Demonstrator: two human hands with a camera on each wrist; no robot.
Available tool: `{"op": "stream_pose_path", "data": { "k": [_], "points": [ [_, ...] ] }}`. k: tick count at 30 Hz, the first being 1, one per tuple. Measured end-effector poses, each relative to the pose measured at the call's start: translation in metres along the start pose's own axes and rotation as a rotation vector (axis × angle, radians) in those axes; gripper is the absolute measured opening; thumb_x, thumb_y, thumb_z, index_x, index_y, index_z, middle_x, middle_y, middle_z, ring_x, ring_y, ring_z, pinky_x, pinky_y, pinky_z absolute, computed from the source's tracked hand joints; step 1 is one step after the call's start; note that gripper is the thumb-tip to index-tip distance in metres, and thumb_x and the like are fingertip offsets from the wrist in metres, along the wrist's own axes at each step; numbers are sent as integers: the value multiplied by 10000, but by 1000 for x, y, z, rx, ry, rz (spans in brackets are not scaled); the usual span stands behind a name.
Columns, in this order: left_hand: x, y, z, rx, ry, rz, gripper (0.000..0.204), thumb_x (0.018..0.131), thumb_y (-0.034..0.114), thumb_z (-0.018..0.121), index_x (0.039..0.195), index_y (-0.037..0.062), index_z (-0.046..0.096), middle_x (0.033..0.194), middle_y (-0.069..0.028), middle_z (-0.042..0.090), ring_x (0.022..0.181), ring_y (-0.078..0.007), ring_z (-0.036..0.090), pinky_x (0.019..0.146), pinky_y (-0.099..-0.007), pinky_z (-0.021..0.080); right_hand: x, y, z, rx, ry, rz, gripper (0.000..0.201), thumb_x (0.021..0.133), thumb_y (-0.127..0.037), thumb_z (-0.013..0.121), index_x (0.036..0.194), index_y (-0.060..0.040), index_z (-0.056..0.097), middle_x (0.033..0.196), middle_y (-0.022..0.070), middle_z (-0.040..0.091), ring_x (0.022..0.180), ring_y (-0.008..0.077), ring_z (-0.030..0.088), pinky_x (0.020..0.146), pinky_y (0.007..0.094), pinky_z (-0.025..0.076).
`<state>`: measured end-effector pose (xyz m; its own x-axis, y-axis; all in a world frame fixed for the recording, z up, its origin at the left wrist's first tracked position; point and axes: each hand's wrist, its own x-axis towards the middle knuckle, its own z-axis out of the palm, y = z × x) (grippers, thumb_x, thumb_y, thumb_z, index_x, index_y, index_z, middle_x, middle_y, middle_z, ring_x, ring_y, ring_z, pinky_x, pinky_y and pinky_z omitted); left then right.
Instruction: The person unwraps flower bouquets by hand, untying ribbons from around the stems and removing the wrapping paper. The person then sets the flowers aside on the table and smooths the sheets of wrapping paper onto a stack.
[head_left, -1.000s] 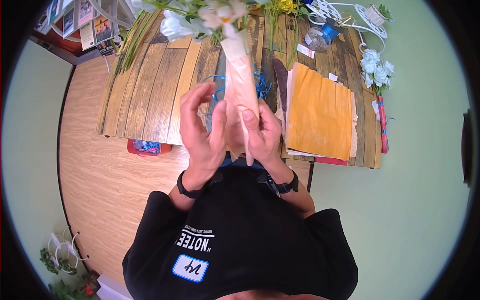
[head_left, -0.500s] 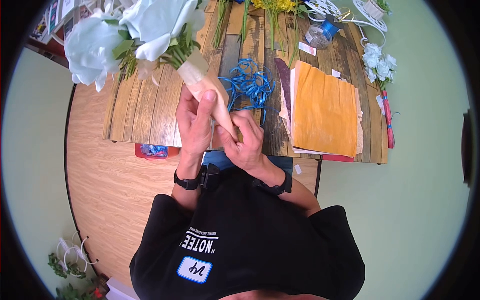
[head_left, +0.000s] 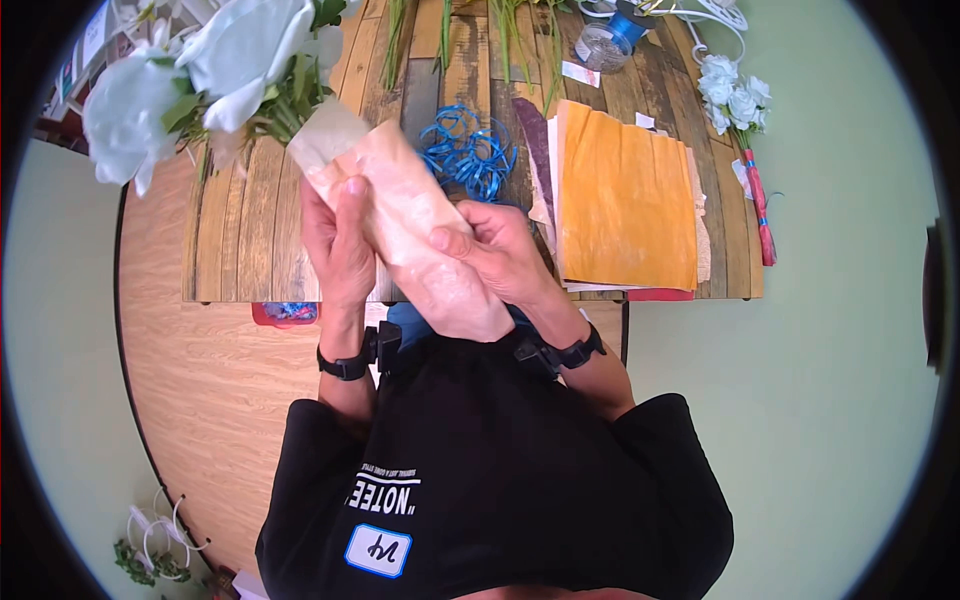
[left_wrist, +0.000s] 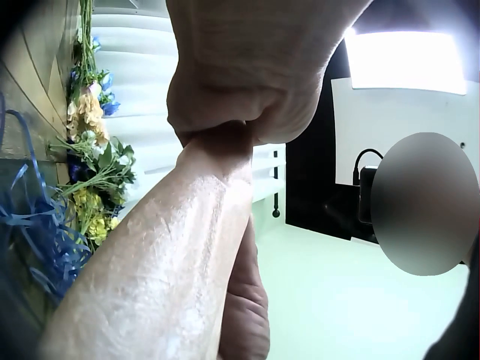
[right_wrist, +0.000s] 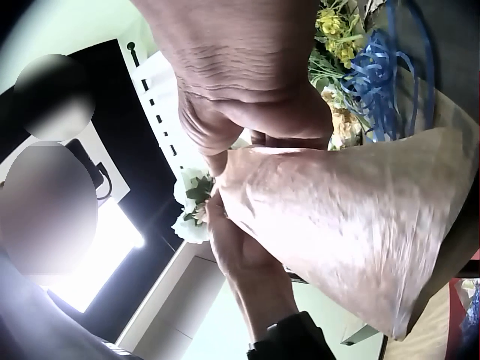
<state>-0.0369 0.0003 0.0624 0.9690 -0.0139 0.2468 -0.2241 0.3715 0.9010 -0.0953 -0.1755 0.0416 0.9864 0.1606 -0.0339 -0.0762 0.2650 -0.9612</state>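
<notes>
Large white roses (head_left: pixel 240 60) top a bouquet at the upper left of the head view, their stems wrapped in pale pink paper (head_left: pixel 425 240). The left hand (head_left: pixel 342 245) grips the wrap just below the flowers, its thumb lying across the front. Lower down, the right hand (head_left: pixel 500 250) pinches the wrap's right edge between thumb and fingers. The paper's lower end spreads wide and hangs over the person's lap. In the right wrist view the wrap (right_wrist: pixel 322 217) flares away from both hands; the left wrist view shows it (left_wrist: pixel 157 262) running down from the left hand (left_wrist: pixel 247 67).
Tangled blue ribbon (head_left: pixel 468 150) lies on the wooden table (head_left: pixel 240 235), with an orange paper stack (head_left: pixel 628 200) to its right. Ribbon spools (head_left: pixel 610 42), green stems (head_left: pixel 510 40) and a small white bouquet (head_left: pixel 740 100) lie farther off. A red bin (head_left: pixel 285 313) is below the table edge.
The bouquet has swung from upright to leaning upper left. Since half a second ago, the paper's lower part has been spread wider, and both hands still hold it. The left hand has closed onto the wrap.
</notes>
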Motion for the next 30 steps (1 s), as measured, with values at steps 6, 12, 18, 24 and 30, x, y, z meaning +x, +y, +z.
{"op": "stream_pose_path", "data": {
  "k": [6,12,18,24,30],
  "points": [
    [4,-9,7,-237,-103,-82,333,1046,305,575,1258,67,476,1071,-86,578,851,-147,609,630,-321,539,-15,-35,42,-456,56,-461,142,896,-101,751,913,16,671,728,57,600,601,102,586,527,277,417],
    [23,-42,-10,-858,-362,-298,434,1070,476,423,1332,130,446,951,-95,485,756,-264,564,597,-413,544,-7,-33,67,-663,-3,-733,157,858,-81,779,954,7,691,799,89,660,607,220,630,532,319,486],
    [12,-46,4,-862,-218,-184,568,1082,452,357,1493,62,376,936,-99,477,905,-288,527,870,-443,492,-1,-24,48,-686,386,-635,221,902,-108,725,1076,-5,638,895,125,630,738,326,642,643,379,537],
    [9,-37,19,-528,-314,-57,513,1081,279,409,1494,-18,344,1048,-154,555,1078,-294,553,1026,-426,445,10,-16,32,-900,280,-396,279,913,-224,730,1058,-38,582,844,140,644,721,353,670,595,432,530],
    [11,-23,25,-436,-428,-185,728,1068,518,369,1538,-29,271,1190,-203,586,1197,-324,563,1063,-427,433,16,3,30,-803,353,-555,243,930,-208,716,994,-40,552,760,152,634,626,345,653,518,419,496]
  ]
}}
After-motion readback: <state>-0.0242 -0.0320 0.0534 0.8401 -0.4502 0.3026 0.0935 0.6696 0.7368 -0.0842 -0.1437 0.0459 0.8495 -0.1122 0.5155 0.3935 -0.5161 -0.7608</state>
